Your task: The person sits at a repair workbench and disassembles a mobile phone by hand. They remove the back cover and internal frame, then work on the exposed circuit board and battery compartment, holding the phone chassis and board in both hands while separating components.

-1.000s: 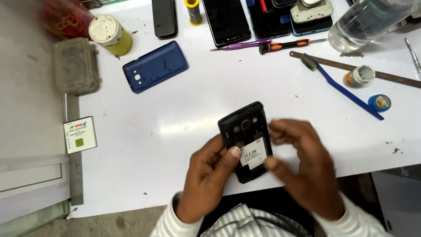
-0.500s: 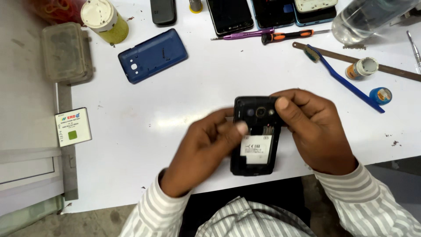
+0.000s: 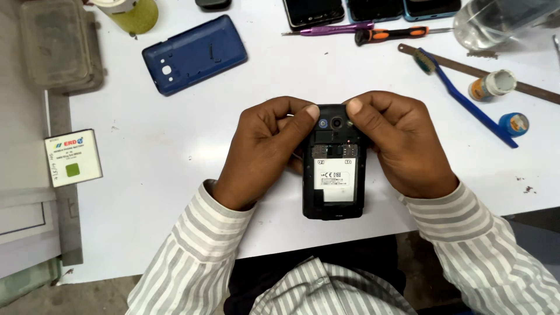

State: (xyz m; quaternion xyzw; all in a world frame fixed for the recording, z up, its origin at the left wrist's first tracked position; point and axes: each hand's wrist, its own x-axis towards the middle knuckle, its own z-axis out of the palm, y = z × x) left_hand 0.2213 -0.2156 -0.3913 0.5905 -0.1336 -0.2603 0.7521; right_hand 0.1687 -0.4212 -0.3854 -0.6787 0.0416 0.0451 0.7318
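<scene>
Head view looks down on a white table [image 3: 175, 175] that fills most of the frame, with striped grey-and-white sleeves [image 3: 192, 256] coming in from six o'clock. At the centre lies the black phone [image 3: 333, 163], back cover off, resting lengthwise on the table just inside its near edge with its camera end toward twelve o'clock. Its open back shows a bare battery bay carrying a white label, a pair of metal card slots above that, and a round camera lens with a small blue-ringed part beside it near the top edge. The left hand [image 3: 265, 149] curls around the phone's nine o'clock side, thumb tip pressed on the upper left corner; the right hand [image 3: 396, 143] closes on the three o'clock side, thumb on the upper right corner, so both hands grip the phone between them. At eleven o'clock, well apart, a blue back cover [image 3: 195, 53] lies inside-up. At nine o'clock a white battery [image 3: 73, 157] with a green square sits on the table's left edge. Toward two o'clock lie a blue-handled brush [image 3: 466, 96], an orange-and-black screwdriver [image 3: 396, 34], a purple tool [image 3: 332, 29], and two small round containers [image 3: 493, 83].
</scene>
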